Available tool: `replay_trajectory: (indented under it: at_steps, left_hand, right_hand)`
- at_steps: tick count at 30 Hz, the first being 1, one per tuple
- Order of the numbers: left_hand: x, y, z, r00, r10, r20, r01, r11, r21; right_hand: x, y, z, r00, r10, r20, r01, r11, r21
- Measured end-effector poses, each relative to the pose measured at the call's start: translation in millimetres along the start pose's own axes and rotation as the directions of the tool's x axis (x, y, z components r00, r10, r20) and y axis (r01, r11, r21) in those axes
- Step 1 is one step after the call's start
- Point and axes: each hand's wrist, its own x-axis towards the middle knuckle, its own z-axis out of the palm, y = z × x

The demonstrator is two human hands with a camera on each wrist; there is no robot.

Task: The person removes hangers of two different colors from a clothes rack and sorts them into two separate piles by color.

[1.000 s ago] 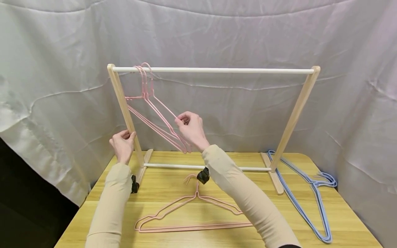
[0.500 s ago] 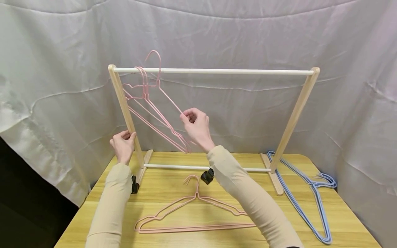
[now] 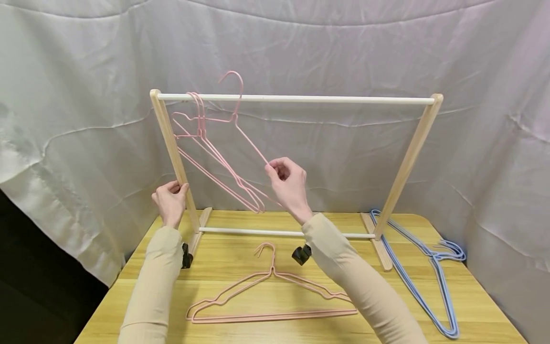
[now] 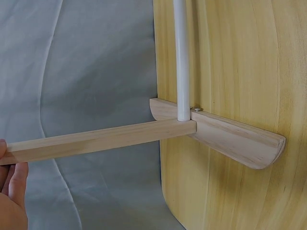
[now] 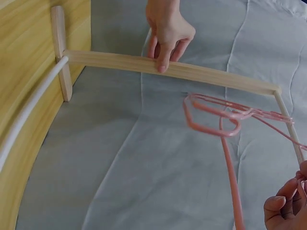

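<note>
My right hand [image 3: 290, 185] pinches the sloping shoulder of a pink wire hanger [image 3: 251, 142]. That hanger's hook stands above the level of the white top rail [image 3: 326, 99], apart from it as far as the head view shows. Left of it, two more pink hangers [image 3: 221, 161] hang by their hooks on the rail. My left hand [image 3: 169, 200] grips the rack's left wooden post [image 3: 172, 148] between thumb and fingers; the right wrist view also shows this hand [image 5: 168, 36] on the post. The left wrist view has only part of the hand [image 4: 14, 191] at its edge.
More pink hangers [image 3: 275, 315] lie on the wooden table [image 3: 142, 296] in front of the rack. Several blue hangers [image 3: 442, 282] lie stacked at the right, beside the rack's right foot [image 3: 381, 251]. A white lower bar [image 3: 245, 231] joins the posts. Grey cloth [image 3: 326, 52] surrounds the table.
The pinched hanger has risen off the top rail and moved right with my right hand. My left hand stays on the post, and the two hanging hangers remain in place.
</note>
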Motion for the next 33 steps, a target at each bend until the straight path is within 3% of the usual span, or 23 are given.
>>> replay_trajectory:
  at_steps: [6, 14, 26, 33]
  left_hand:
    - [-0.1, -0.8, -0.6, 1.0, -0.002, -0.002, 0.002, 1.0, 0.015]
    - [-0.7, 1.1, -2.3, 1.0, -0.009, 0.0, 0.009, 1.0, 0.018]
    - [-1.5, 0.8, -1.4, 1.0, -0.019, -0.009, 0.019, 1.0, 0.016]
    - [-0.5, 0.3, 0.1, 1.0, -0.016, -0.008, 0.017, 1.0, 0.012]
  right_hand:
    - [-12.2, 8, -13, 1.0, -0.015, -0.011, 0.015, 0.999, 0.035]
    - [-27.1, 20, -27, 0.999, 0.025, -0.033, -0.022, 0.997, 0.072]
    - [-50.2, 41, -44, 0.998, 0.027, -0.055, -0.024, 0.998, 0.054]
    - [-65.1, 55, -56, 0.998, 0.01, -0.054, -0.011, 1.0, -0.019]
